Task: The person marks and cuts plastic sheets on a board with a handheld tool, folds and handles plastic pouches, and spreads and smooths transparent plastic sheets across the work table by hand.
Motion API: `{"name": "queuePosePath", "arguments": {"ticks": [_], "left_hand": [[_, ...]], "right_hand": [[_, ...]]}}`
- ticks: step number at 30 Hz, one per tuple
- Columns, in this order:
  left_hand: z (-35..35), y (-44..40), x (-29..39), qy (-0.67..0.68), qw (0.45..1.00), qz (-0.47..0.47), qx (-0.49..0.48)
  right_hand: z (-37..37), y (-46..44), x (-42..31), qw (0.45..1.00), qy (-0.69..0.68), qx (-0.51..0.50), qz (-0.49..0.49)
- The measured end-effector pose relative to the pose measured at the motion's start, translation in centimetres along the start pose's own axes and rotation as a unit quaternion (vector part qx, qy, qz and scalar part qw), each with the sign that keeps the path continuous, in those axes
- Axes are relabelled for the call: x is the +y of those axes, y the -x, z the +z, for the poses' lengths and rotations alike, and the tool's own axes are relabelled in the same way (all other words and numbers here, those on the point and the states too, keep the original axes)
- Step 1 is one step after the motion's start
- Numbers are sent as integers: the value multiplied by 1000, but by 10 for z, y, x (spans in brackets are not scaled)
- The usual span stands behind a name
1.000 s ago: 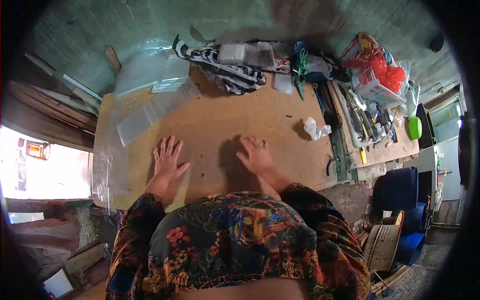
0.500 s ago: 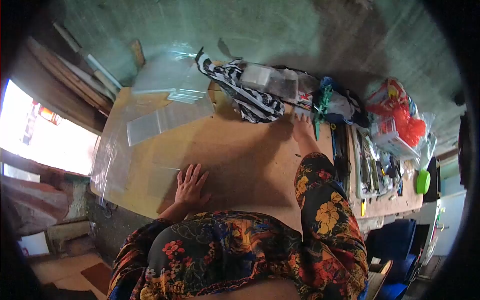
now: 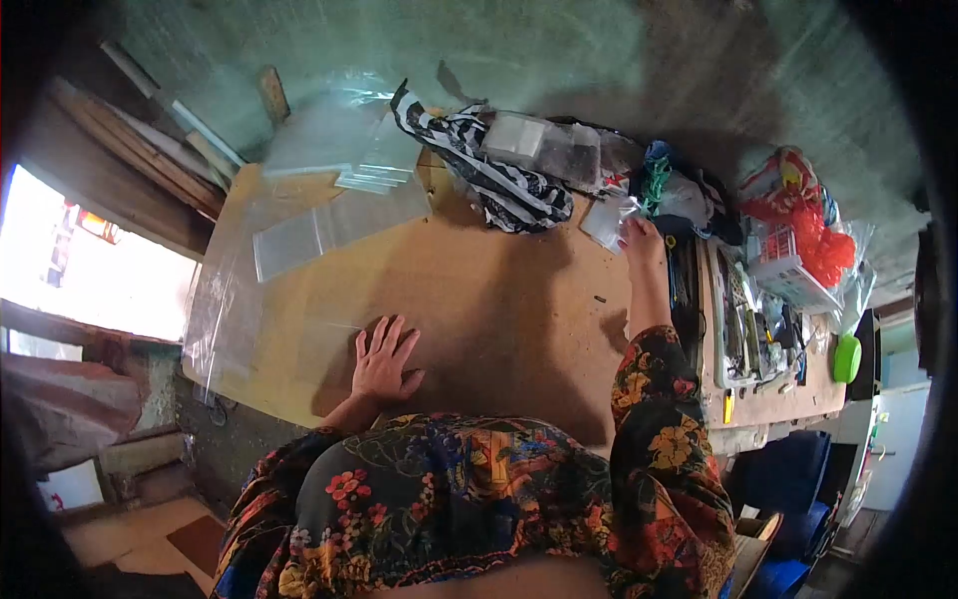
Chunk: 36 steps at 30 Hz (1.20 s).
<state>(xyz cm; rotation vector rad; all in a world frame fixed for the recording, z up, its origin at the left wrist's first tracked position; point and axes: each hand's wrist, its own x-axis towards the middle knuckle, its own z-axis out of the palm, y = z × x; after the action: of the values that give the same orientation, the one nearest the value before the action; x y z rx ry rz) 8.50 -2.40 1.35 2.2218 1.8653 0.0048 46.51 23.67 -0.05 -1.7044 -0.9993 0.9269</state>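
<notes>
Head view. The right hand [image 3: 644, 240] is at the far right of the worktop [image 3: 479, 299], its grip closed, as far as can be judged, in a pinch on the near edge of a small clear packet [image 3: 604, 222]. The packet lies beside a green bundle [image 3: 654, 180] and a black-and-white striped sheet [image 3: 529, 200]. The left hand [image 3: 381, 361] rests palm down near the worktop's front edge, its grip open, fingers spread, holding nothing. Progress: the packet appears to be taken hold of, but it is not yet between the two hands, and the middle of the worktop separates it from the left hand. Not taken up: a long clear sleeve [image 3: 334, 232] lying flat at the left, larger clear sheets [image 3: 329, 140] behind it, and a yellow cutter [image 3: 728, 405] near the white tray [image 3: 736, 382]. No finished piece can be identified.
</notes>
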Motion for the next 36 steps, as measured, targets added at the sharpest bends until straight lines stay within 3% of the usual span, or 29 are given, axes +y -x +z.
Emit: {"name": "queuePosePath", "arguments": {"ticks": [2,4,6,7,9,11,12,13,14,18,25,30,36], "left_hand": [[3,1,-1,14,1000,-1,22],[8,1,-3,18,999,9,30],[11,3,-7,17,999,17,36],[11,3,-9,40,997,21,55],[5,-3,-9,61,995,30,71],[-10,-16,-3,279,951,69,114],[-18,-21,8,279,951,70,109],[-29,-29,22,523,850,56,26],[-36,-34,30,726,684,37,-60],[-37,-40,33,701,698,-37,-143],[-19,-42,10,666,731,-68,-131],[-15,-55,5,644,751,-85,-119],[-27,-59,12,635,760,-52,-126]], "right_hand": [[-5,32,-17,970,-235,-29,51],[-12,62,-20,970,-234,-60,38],[-11,93,-12,918,-333,-215,29],[-7,118,-17,917,-337,-211,29],[3,167,-34,901,-324,-278,80],[15,208,-45,892,-325,-300,96],[22,225,-46,883,-320,-326,109],[30,238,-43,883,-321,-323,111],[38,249,-39,897,-298,-308,104],[46,275,-30,932,-256,-233,104],[30,284,-1,952,-249,-133,123],[5,261,41,972,-212,-3,101],[-34,205,97,952,-289,83,61]]}}
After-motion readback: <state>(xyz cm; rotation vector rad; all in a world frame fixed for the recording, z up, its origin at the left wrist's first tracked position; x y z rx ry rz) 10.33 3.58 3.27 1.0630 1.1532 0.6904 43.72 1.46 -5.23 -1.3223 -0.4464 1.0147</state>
